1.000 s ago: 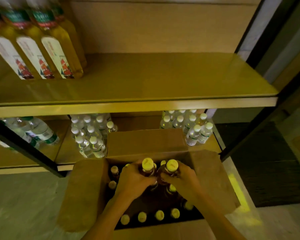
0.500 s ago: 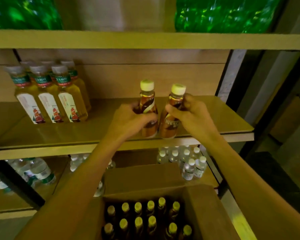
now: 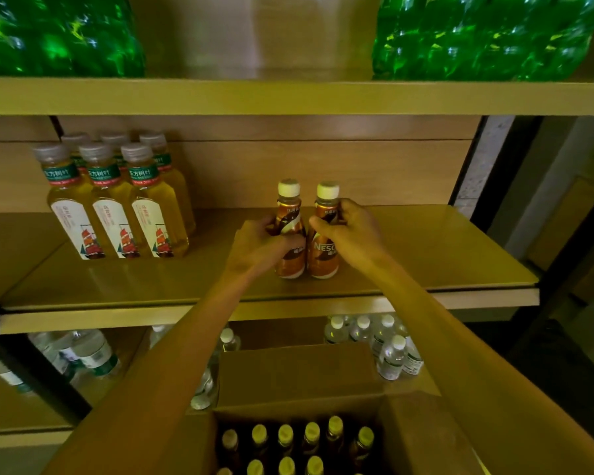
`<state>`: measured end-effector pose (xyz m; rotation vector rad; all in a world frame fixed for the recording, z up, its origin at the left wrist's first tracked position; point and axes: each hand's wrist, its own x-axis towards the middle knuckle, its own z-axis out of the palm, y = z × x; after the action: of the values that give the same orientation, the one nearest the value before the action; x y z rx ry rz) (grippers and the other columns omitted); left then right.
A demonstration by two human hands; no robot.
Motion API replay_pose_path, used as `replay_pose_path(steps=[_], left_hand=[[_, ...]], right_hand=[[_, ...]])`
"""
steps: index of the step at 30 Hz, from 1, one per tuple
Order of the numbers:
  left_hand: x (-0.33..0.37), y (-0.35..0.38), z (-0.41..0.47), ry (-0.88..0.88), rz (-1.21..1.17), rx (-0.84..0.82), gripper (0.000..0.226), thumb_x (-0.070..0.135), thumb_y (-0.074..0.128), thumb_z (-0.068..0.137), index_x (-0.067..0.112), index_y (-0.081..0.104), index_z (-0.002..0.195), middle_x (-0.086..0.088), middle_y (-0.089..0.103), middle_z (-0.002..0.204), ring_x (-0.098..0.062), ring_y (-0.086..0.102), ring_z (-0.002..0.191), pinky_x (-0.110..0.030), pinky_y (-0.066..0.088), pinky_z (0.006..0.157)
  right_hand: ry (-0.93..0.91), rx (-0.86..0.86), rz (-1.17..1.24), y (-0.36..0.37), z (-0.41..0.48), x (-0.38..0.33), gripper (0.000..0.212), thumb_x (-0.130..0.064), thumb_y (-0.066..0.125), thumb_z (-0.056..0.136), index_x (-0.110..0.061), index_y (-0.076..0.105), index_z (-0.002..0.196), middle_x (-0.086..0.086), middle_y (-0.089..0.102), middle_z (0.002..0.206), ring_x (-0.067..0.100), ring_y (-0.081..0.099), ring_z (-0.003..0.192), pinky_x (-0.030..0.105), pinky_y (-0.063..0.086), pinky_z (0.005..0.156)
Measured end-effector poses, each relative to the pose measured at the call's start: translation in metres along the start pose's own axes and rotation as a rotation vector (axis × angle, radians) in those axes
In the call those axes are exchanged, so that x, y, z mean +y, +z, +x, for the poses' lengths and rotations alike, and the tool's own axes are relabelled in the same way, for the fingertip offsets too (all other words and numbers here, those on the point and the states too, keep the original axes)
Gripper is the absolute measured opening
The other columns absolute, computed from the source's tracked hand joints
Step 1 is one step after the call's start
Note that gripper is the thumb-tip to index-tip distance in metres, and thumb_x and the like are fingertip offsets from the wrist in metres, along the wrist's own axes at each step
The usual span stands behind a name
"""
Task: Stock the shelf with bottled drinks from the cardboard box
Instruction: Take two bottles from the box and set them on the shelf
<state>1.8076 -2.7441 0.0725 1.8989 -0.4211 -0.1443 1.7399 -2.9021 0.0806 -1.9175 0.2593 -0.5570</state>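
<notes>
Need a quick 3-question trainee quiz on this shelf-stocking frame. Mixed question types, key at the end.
1. True or false: the left hand grips the left coffee bottle and the right hand grips the right coffee bottle, at the middle shelf.
2. Multiple choice: what stands at the left of that shelf? A) yellow tea bottles B) green packs C) milk cartons
3. Fill in: the spare bottles in the cardboard box have ____ caps.
Key: 1 true; 2 A; 3 yellow.

Shelf: tea bottles, coffee bottles
</notes>
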Motion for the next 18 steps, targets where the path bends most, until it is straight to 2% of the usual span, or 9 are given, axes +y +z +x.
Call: replay_pose_path(steps=[3, 5, 7, 9, 12, 14, 15, 17, 18], left_hand=[[-0.007, 0.005, -0.007, 0.026, -0.027, 0.004, 0.047, 0.03, 0.081, 0.072, 0.031, 0.067, 0.118, 0.013, 0.073, 0.105, -0.011, 0.068, 0.099, -0.03, 0.054, 0.083], [-0.018, 0.01, -0.02, 0.054, -0.059, 0.016, 0.057, 0.031, 0.082, 0.075, 0.032, 0.058, 0.127, 0.019, 0.068, 0.109, -0.002, 0.065, 0.098, -0.021, 0.05, 0.079], [-0.031, 0.016, -0.035, 0.1, -0.052, 0.078, 0.068, 0.029, 0.086, 0.074, 0.036, 0.05, 0.131, 0.025, 0.062, 0.109, 0.007, 0.06, 0.094, -0.01, 0.045, 0.076], [-0.041, 0.023, -0.042, 0.156, -0.038, 0.153, 0.076, 0.029, 0.088, 0.072, 0.029, 0.049, 0.138, 0.024, 0.06, 0.113, 0.006, 0.06, 0.1, -0.005, 0.043, 0.077], [-0.043, 0.03, -0.036, 0.203, 0.008, 0.208, 0.071, 0.032, 0.088, 0.073, 0.025, 0.053, 0.134, 0.021, 0.063, 0.114, 0.002, 0.062, 0.103, -0.004, 0.044, 0.074], [-0.042, 0.033, -0.029, 0.203, 0.05, 0.215, 0.066, 0.034, 0.087, 0.073, 0.023, 0.055, 0.13, 0.013, 0.068, 0.116, -0.005, 0.066, 0.106, -0.006, 0.043, 0.074], [-0.043, 0.034, -0.024, 0.2, 0.068, 0.217, 0.065, 0.033, 0.087, 0.073, 0.023, 0.055, 0.129, 0.01, 0.069, 0.118, -0.008, 0.066, 0.107, -0.007, 0.043, 0.074], [-0.043, 0.035, -0.014, 0.198, 0.083, 0.205, 0.06, 0.029, 0.085, 0.076, 0.02, 0.056, 0.128, 0.007, 0.07, 0.117, -0.01, 0.067, 0.106, -0.006, 0.042, 0.072], [-0.043, 0.035, -0.007, 0.197, 0.084, 0.191, 0.057, 0.026, 0.085, 0.077, 0.019, 0.057, 0.126, 0.006, 0.07, 0.116, -0.01, 0.067, 0.105, -0.006, 0.042, 0.071]], right_hand=[[-0.004, 0.019, 0.013, 0.003, -0.003, 0.008, 0.03, -0.031, 0.074, 0.088, -0.027, 0.059, 0.114, -0.008, 0.07, 0.11, 0.01, 0.066, 0.105, 0.032, 0.053, 0.09], [0.019, -0.019, 0.048, 0.003, -0.014, 0.014, 0.049, -0.039, 0.074, 0.087, -0.025, 0.053, 0.129, -0.009, 0.066, 0.121, 0.01, 0.063, 0.113, 0.035, 0.052, 0.095], [0.067, -0.06, 0.044, 0.003, -0.029, 0.024, 0.066, -0.042, 0.072, 0.088, -0.027, 0.041, 0.143, -0.012, 0.062, 0.129, 0.004, 0.063, 0.102, 0.03, 0.054, 0.085], [0.095, -0.079, -0.009, 0.005, -0.041, 0.033, 0.069, -0.036, 0.072, 0.089, -0.029, 0.034, 0.147, -0.013, 0.059, 0.13, -0.002, 0.061, 0.09, 0.022, 0.053, 0.072], [0.081, -0.031, -0.092, 0.013, -0.039, 0.043, 0.066, -0.026, 0.075, 0.088, -0.027, 0.038, 0.143, -0.009, 0.06, 0.127, 0.009, 0.062, 0.108, 0.029, 0.055, 0.088], [0.085, -0.006, -0.129, 0.016, -0.033, 0.044, 0.063, -0.021, 0.075, 0.088, -0.025, 0.039, 0.141, -0.006, 0.061, 0.121, 0.008, 0.065, 0.093, 0.019, 0.056, 0.069], [0.085, 0.014, -0.135, 0.018, -0.03, 0.044, 0.063, -0.021, 0.075, 0.088, -0.024, 0.04, 0.14, -0.004, 0.062, 0.12, 0.009, 0.066, 0.086, 0.02, 0.057, 0.062], [0.079, 0.049, -0.149, 0.02, -0.023, 0.048, 0.064, -0.021, 0.076, 0.087, -0.025, 0.04, 0.14, -0.003, 0.065, 0.117, 0.014, 0.069, 0.084, 0.031, 0.061, 0.063], [0.08, 0.055, -0.149, 0.021, -0.019, 0.05, 0.064, -0.021, 0.076, 0.087, -0.025, 0.041, 0.14, -0.004, 0.065, 0.112, 0.011, 0.068, 0.082, 0.03, 0.061, 0.061]])
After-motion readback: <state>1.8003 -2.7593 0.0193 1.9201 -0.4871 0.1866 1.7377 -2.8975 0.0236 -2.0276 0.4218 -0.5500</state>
